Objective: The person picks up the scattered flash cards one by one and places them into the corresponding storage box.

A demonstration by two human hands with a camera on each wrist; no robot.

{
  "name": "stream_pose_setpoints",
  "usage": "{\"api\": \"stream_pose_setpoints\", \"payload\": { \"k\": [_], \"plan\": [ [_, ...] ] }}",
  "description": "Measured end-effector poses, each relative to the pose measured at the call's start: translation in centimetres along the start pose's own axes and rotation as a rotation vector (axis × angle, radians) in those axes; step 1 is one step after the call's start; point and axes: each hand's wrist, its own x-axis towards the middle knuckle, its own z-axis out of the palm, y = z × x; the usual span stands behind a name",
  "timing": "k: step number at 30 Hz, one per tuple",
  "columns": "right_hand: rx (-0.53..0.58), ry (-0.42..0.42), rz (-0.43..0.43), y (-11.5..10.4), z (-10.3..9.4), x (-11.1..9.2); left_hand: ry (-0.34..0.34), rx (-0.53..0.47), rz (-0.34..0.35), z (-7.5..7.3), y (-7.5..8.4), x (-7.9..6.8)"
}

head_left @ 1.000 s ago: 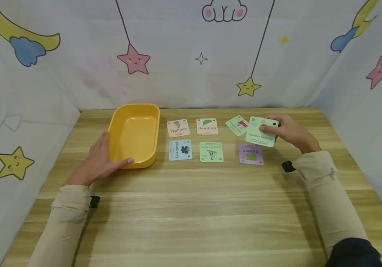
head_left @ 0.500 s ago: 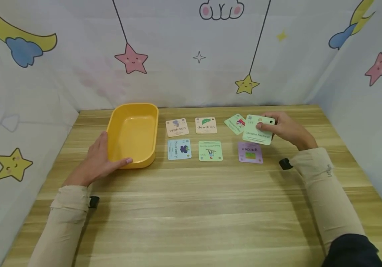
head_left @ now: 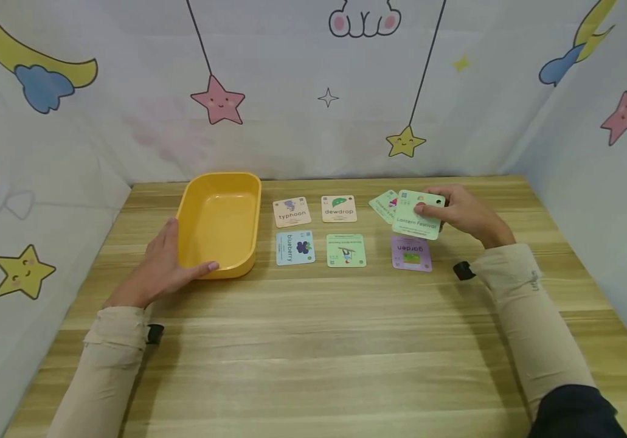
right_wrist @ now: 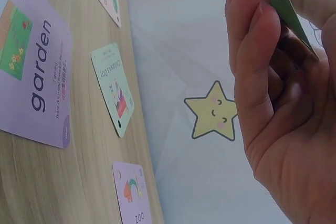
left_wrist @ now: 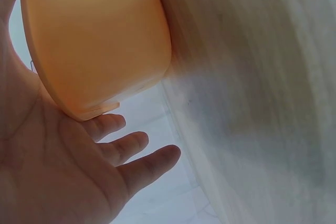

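Observation:
With thumb and fingers, my right hand point(head_left: 469, 213) pinches a green Lantern Festival card point(head_left: 417, 225) over the right part of the table. In the right wrist view this card point(right_wrist: 291, 14) shows nearly edge-on. It partly covers the green Children's Day card point(head_left: 382, 207) in the head view. Just below lies the purple garden card point(head_left: 412, 258). My left hand point(head_left: 154, 267) rests against the near left corner of a yellow tray point(head_left: 250, 243), its thumb on the rim. Fairly straight, spread fingers point(left_wrist: 149, 171) show beside the tray's outer wall in the left wrist view.
Typhoon point(head_left: 291, 220), dewdrop point(head_left: 339, 216), blueberry point(head_left: 287, 249) and a green picture card point(head_left: 340, 258) lie flat between tray and right hand. A purple zoo card point(right_wrist: 131, 198) shows in the right wrist view. A printed cloth point(head_left: 291, 140) hangs behind the table.
My right hand has moved a little left with the Lantern Festival card, which now covers more of the Children's Day card. The left hand and tray stay put.

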Motion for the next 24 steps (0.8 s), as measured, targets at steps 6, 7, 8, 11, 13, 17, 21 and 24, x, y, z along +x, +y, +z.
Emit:
{"api": "stream_pose_setpoints", "payload": {
  "k": [6,7,8,11,13,17,21,24],
  "plan": [
    [-0.016,-0.012,-0.011,-0.5,0.5,0.4,0.01,0.001,0.007,0.1,0.0,0.1],
    [-0.017,-0.013,-0.01,-0.6,0.6,0.5,0.013,0.001,0.009,0.1,-0.1,0.1],
    [-0.018,-0.014,-0.009,-0.7,0.7,0.6,0.017,0.0,0.011,0.1,-0.1,0.1],
    [-0.01,-0.019,-0.02,-0.9,0.9,0.9,0.023,-0.001,0.015,0.1,-0.1,0.1],
    [-0.002,-0.024,-0.032,-1.0,1.1,1.0,0.025,-0.002,0.016,0.1,0.0,0.1],
    [0.004,-0.035,-0.06,-1.1,1.3,1.3,0.026,-0.002,0.014,0.1,0.0,0.0],
    [-0.006,-0.039,-0.071,-1.2,1.5,1.7,0.021,-0.001,0.011,0.1,-0.1,0.0],
    [-0.017,-0.037,-0.071,-1.2,1.7,2.0,0.023,-0.007,0.013,0.1,-0.1,0.0]
  ]
}}
